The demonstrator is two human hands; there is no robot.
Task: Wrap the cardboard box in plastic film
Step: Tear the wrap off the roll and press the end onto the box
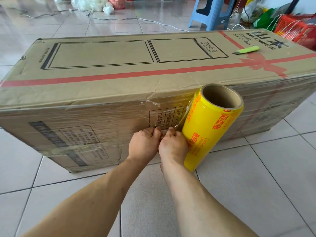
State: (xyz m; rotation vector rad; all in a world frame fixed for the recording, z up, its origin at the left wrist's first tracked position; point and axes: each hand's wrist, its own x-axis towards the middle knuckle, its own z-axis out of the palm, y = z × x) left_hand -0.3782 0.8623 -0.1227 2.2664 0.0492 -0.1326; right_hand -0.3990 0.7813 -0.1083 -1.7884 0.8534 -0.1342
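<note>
In the head view the cardboard box point(119, 82) lies on its side across the middle of the frame on the tiled floor point(256, 185), its near face already filmed, with the yellow film roll point(210, 130) standing against it right of centre. The left hand point(144, 144) and right hand point(173, 146), close together just left of the roll, both pinch the plastic film point(179, 120) stretched from roll to box. Pulled unevenly, the thin film could tear ragged or bunch into a rope, and a tug might topple the unheld roll.

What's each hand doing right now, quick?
Left hand: closed, pinching the film against the box.
Right hand: closed, pinching the same film beside the roll.
</note>
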